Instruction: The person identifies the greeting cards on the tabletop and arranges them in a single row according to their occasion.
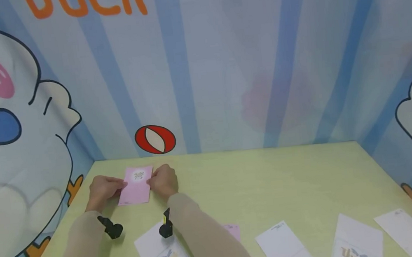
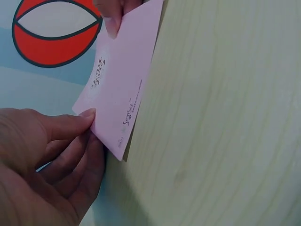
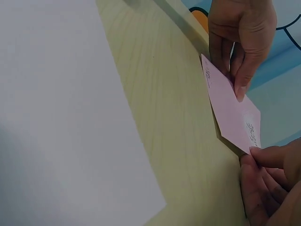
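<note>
At the far left of the table, a pink card (image 1: 135, 193) with small dark lettering is held between both hands. My left hand (image 1: 104, 190) pinches its left edge between thumb and fingers. On the opposite edge, the thumb and fingers of my right hand (image 1: 164, 182) grip it. The left wrist view shows the pink card (image 2: 120, 89) tilted close over the table and slightly bowed, with printing along its lower edge. In the right wrist view, both the left hand (image 3: 242, 42) and the right hand (image 3: 273, 183) hold the card by its sides.
Nearer the front lies a white card (image 1: 148, 241) with a gold and blue print. Another pink card (image 1: 233, 230) is partly hidden by the right sleeve. Several white cards, including one with gold lettering (image 1: 357, 234), lie along the front right. A printed curtain (image 1: 224, 81) rises behind the table (image 1: 271, 184).
</note>
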Demonstrator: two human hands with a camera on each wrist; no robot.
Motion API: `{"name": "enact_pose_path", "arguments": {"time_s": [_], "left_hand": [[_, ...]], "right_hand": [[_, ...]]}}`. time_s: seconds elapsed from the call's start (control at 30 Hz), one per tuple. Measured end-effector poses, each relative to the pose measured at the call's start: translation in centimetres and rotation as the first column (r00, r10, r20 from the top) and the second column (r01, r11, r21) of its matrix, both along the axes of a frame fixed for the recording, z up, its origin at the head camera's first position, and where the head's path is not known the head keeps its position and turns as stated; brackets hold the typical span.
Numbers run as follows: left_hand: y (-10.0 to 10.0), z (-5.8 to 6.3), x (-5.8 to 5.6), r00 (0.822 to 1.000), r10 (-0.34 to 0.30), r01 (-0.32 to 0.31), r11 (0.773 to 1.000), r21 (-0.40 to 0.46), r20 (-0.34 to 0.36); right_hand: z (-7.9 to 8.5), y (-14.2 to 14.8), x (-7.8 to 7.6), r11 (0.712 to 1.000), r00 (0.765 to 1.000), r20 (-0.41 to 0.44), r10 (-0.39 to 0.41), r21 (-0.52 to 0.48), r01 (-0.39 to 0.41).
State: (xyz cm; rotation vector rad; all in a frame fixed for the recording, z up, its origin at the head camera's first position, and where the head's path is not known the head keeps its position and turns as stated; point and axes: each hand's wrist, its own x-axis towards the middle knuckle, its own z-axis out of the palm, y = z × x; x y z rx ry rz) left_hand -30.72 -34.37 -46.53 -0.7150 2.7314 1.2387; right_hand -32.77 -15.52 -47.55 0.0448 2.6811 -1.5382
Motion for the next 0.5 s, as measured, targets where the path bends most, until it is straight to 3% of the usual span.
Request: {"name": "enact_pose_path", "arguments": {"time_s": [0.1,0.23,0.5], "left_hand": [[0.2,0.5,0.1,0.998,-0.059,0.056,0.994,-0.097,-0.022],[0.4,0.8,0.6,0.992,-0.125,0.114,0.968,-0.223,-0.034],[0.6,0.6,1.1,0.993,-0.112,0.099,0.961,-0.259,-0.035]], "right_hand": [[0.6,-0.2,0.0,0.998,1.0,-0.001,-0.006,0.066,0.006],[0.8,-0.4,0.4,0.982,1.0,0.012,-0.012,0.187,0.009],[1.0,-0.3,0.6,0.965,1.0,-0.02,0.018,0.261,-0.012]]}}
